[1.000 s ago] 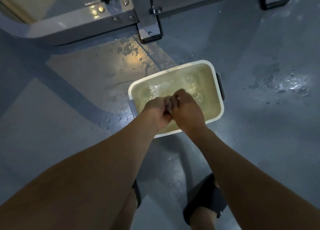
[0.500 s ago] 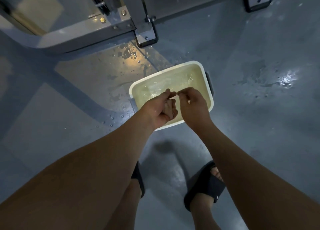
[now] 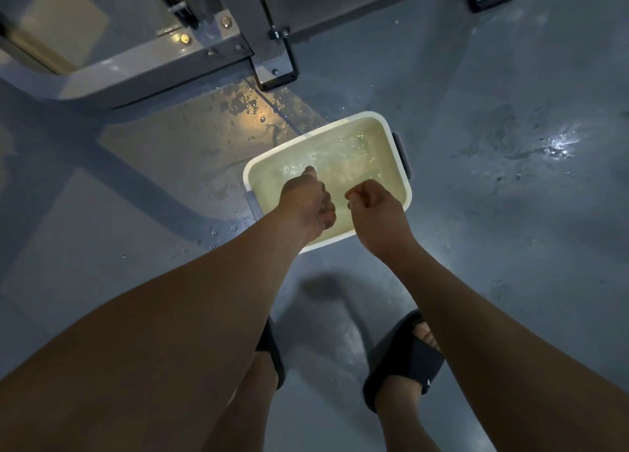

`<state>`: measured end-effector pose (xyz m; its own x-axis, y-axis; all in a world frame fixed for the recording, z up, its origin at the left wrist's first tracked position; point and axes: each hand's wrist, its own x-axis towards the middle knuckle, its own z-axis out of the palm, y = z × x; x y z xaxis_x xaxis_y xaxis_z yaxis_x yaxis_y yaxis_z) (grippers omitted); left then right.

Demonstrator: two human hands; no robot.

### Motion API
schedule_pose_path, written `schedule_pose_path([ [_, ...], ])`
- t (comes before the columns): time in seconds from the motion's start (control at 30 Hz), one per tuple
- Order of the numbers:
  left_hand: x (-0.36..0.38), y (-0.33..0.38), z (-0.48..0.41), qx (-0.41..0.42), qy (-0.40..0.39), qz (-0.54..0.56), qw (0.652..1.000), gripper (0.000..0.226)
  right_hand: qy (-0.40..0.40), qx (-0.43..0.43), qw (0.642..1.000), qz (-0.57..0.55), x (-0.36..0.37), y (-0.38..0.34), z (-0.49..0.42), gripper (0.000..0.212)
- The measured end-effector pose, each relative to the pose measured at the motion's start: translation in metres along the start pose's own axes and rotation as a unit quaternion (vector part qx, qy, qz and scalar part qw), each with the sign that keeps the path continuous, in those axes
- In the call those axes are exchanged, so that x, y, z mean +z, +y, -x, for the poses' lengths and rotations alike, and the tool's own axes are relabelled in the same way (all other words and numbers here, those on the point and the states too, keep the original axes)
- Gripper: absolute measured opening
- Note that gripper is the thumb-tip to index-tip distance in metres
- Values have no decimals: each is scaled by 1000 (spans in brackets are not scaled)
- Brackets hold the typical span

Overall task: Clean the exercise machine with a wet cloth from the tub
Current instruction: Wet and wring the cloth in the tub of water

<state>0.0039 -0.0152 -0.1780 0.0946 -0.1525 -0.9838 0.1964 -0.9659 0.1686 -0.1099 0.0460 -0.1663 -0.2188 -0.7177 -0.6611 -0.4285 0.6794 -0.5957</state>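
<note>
Two curled hands held over a tub of water by an exercise machine, seen from above.

No cloth is seen; one may be balled inside the left hand [image 3: 306, 201], whose fingers are curled tight and glisten wet, but this cannot be told. The right hand [image 3: 377, 210] is curled into a fist just beside it, not touching, with nothing seen in it. Both are held above the near side of the white tub [image 3: 357, 135], which is filled with cloudy water and set on the grey floor [image 3: 510, 247]. The machine [image 3: 153, 56] stands near, beyond the tub, with drops spilled between. The step is judged to be wringing: the cloth is best squeezed over the tub until damp, not dripping, so that less water is carried onto the machine and the slick floor.
</note>
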Motion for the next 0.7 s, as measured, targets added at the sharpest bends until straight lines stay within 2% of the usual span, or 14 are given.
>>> schedule_pose_path([
  [0.13, -3, 4, 3, -27, 34, 27, 999, 49, -5, -26, 1000, 1, -3, -7, -3, 17],
  [0.3, -6, 7, 2, -17, 47, 69, 996, 47, -19, -63, 997, 28, -11, -15, -4, 18],
  [0.37, -7, 11, 7, -27, 13, 99, 995, 49, -23, -78, 996, 31, -12, -18, -3, 17],
  [0.43, -10, 13, 10, -30, -29, 82, 996, 45, -43, -82, 995, 28, -12, -21, -3, 18],
  [0.5, -13, 14, 11, -16, -69, 39, 997, 33, -90, -78, 993, 19, -11, -25, -1, 34],
  [0.63, -20, 22, 18, -10, -99, 71, 993, 25, -160, -32, 987, 8, -16, -37, 1, 67],
  [0.67, -22, 25, 22, -10, -108, 45, 993, 22, -174, -28, 984, 29, -17, -41, 1, 63],
  [0.7, -25, 27, 25, -14, -128, 15, 992, 23, -187, -38, 980, 50, -17, -43, 1, 48],
])
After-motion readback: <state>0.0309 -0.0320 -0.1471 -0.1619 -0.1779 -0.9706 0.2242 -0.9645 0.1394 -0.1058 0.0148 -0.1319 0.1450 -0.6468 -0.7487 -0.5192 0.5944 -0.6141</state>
